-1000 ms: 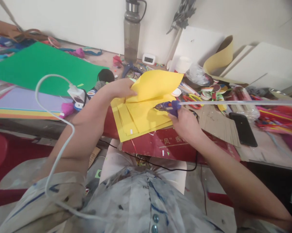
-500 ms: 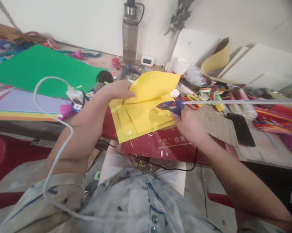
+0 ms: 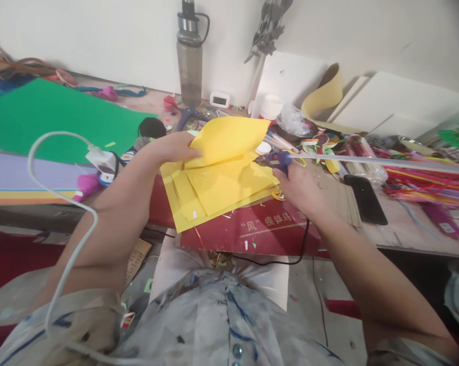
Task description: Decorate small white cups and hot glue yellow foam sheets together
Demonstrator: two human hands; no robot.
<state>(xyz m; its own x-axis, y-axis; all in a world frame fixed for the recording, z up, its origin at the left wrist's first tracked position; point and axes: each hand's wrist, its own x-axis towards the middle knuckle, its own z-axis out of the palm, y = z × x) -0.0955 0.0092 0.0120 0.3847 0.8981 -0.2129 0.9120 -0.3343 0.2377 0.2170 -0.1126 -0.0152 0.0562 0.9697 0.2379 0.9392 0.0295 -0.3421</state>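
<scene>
My left hand (image 3: pixel 181 147) grips the left edge of a yellow paper sheet (image 3: pixel 231 140), which curls up off the sheets beneath. Several flat yellow sheets (image 3: pixel 229 185) lie stacked under it on a red printed board (image 3: pixel 229 236). My right hand (image 3: pixel 300 185) is closed around a blue hot glue gun (image 3: pixel 278 160). Its nozzle points left, just above the right part of the stack. A long translucent glue stick (image 3: pixel 359 161) sticks out of the back of the gun to the right. The fingers around the handle are partly hidden.
A grey water bottle (image 3: pixel 190 66) and a small digital clock (image 3: pixel 219 99) stand by the wall. Green sheet (image 3: pixel 61 119) lies left; a black phone (image 3: pixel 365 199) and colourful pipe cleaners (image 3: pixel 423 183) lie right. A white cable (image 3: pixel 88 208) loops over my left arm.
The glue gun's nozzle has shifted right relative to the yellow sheets, towards their right edge. My left hand keeps the top sheet lifted. The whole view has turned slightly right.
</scene>
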